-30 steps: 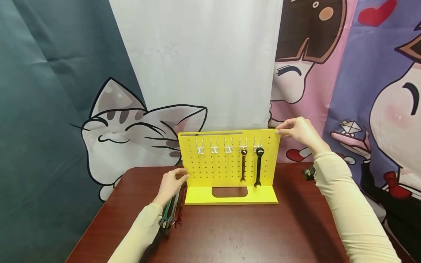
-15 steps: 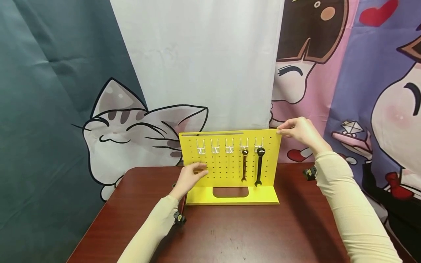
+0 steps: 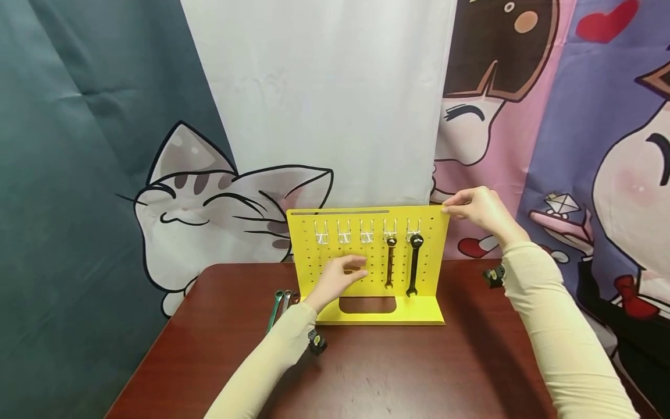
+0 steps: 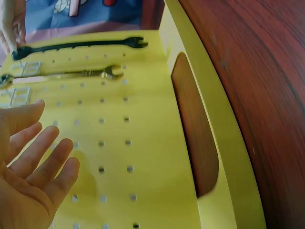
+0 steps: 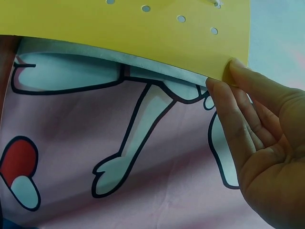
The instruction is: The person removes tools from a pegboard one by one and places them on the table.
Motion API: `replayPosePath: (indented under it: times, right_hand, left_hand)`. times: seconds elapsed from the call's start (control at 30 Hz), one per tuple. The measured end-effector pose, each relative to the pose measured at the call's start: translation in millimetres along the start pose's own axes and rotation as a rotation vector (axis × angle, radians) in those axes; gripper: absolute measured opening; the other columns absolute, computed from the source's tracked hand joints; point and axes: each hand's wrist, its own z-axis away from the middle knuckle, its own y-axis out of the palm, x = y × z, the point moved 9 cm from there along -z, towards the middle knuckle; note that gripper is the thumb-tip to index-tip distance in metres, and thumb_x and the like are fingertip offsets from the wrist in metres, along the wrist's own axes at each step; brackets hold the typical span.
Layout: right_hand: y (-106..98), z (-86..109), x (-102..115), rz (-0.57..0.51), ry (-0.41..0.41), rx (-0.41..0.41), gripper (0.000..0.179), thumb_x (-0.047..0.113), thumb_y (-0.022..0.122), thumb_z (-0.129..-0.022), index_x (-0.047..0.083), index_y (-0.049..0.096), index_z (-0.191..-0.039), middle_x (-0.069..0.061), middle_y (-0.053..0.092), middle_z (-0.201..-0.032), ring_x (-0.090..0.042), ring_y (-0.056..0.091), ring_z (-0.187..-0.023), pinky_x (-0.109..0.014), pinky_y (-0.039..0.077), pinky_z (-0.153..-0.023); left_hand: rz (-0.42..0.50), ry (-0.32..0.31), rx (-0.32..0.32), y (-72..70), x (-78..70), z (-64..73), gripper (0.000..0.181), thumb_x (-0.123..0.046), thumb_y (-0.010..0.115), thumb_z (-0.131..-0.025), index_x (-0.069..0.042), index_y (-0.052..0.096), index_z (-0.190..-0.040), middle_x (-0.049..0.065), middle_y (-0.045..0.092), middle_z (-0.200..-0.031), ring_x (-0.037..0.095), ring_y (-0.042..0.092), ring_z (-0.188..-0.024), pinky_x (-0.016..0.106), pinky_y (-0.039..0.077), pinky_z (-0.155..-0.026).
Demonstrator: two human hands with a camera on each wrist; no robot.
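Note:
A yellow pegboard stand (image 3: 377,267) stands upright on the table. Two combination wrenches hang on its right hooks: a bronze-toned one (image 3: 390,263) and a black one (image 3: 414,265). My right hand (image 3: 484,212) pinches the board's upper right corner between thumb and fingers; the right wrist view shows this hand (image 5: 267,129) at the yellow edge. In front of the board, my left hand (image 3: 337,279) is held with loosely bent fingers and nothing in it. Seen from the left wrist, that hand (image 4: 35,167) is apart from the wrenches.
Bare wire hooks (image 3: 344,233) line the board's left part. More wrenches, among them a green one (image 3: 275,309), lie on the brown table (image 3: 398,372) left of the board, partly behind my left sleeve. A printed cartoon curtain (image 3: 335,105) hangs behind.
My left hand has moved right, from the board's left edge to in front of its middle, uncovering the ends of the lying wrenches. The right hand stays at the corner.

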Motion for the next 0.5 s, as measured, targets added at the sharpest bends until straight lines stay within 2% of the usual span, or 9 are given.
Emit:
replayPosePath:
  times: [0.1, 0.27, 0.5]
  right_hand:
    - [-1, -0.1, -1, 0.005, 0.001, -0.001, 0.036, 0.034, 0.08, -0.089, 0.006, 0.077, -0.112, -0.008, 0.077, -0.088, -0.021, 0.075, -0.081, -0.034, 0.049, -0.08]
    - [-3, 0.6, 0, 0.01, -0.004, -0.006, 0.036, 0.034, 0.079, -0.089, 0.006, 0.076, -0.112, -0.009, 0.077, -0.089, -0.021, 0.075, -0.082, -0.029, 0.05, -0.075]
    - [-2, 2.4, 4, 0.013, -0.02, -0.003, 0.033, 0.03, 0.078, -0.09, 0.005, 0.076, -0.111, -0.01, 0.077, -0.088, -0.021, 0.075, -0.08, -0.028, 0.051, -0.072]
  left_hand:
    - [0.029, -0.007, 0.026, 9.3, -4.6, -5.7, 0.037, -0.022, 0.072, -0.096, -0.012, 0.068, -0.131, 0.002, 0.07, -0.125, 0.02, 0.067, -0.11, 0.032, 0.056, -0.09]
    - [0.081, -0.005, 0.015, 17.6, -10.8, -16.6, 0.035, -0.024, 0.073, -0.095, -0.015, 0.069, -0.129, 0.0, 0.071, -0.122, 0.015, 0.066, -0.109, 0.032, 0.055, -0.09]
    - [0.223, -0.047, 0.009, 30.7, -12.9, -25.7, 0.036, -0.026, 0.075, -0.093, -0.012, 0.07, -0.126, -0.001, 0.071, -0.119, 0.013, 0.067, -0.106, 0.03, 0.054, -0.093]
